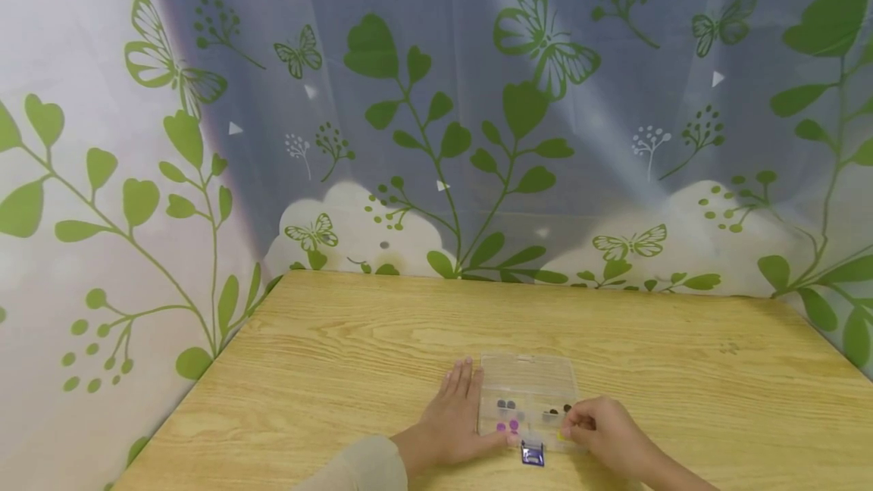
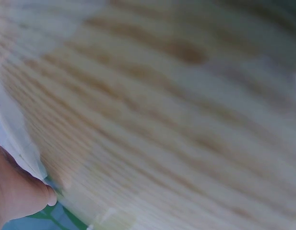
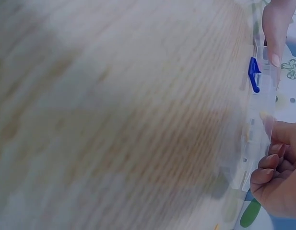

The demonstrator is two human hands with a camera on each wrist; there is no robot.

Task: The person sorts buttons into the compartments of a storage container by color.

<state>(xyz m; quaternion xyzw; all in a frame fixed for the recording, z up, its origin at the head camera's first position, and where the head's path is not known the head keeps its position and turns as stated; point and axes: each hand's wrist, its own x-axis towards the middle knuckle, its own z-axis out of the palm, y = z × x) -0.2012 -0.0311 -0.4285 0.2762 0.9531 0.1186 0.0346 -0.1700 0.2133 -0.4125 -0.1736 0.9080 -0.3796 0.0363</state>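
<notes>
A clear plastic compartment box [image 1: 528,373] lies on the table with its lid raised at the back. Small grey round pieces [image 1: 506,404] sit back left, dark ones [image 1: 554,411] back right, and purple ones [image 1: 501,427] front left. My left hand [image 1: 457,415] lies along the box's left side, fingers straight, thumb by the front edge. At the front right compartment, my right hand [image 1: 603,430] has curled fingers and pinches a small yellow piece [image 1: 561,436], mostly hidden by the fingertips. A blue latch [image 1: 533,454] hangs at the front; it also appears in the right wrist view.
The wood-grain table [image 1: 341,339] reaches back to a curtain [image 1: 423,135] printed with green leaves and butterflies. A similar patterned cloth [image 1: 89,195] hangs along the left side. The left wrist view holds mostly blurred tabletop.
</notes>
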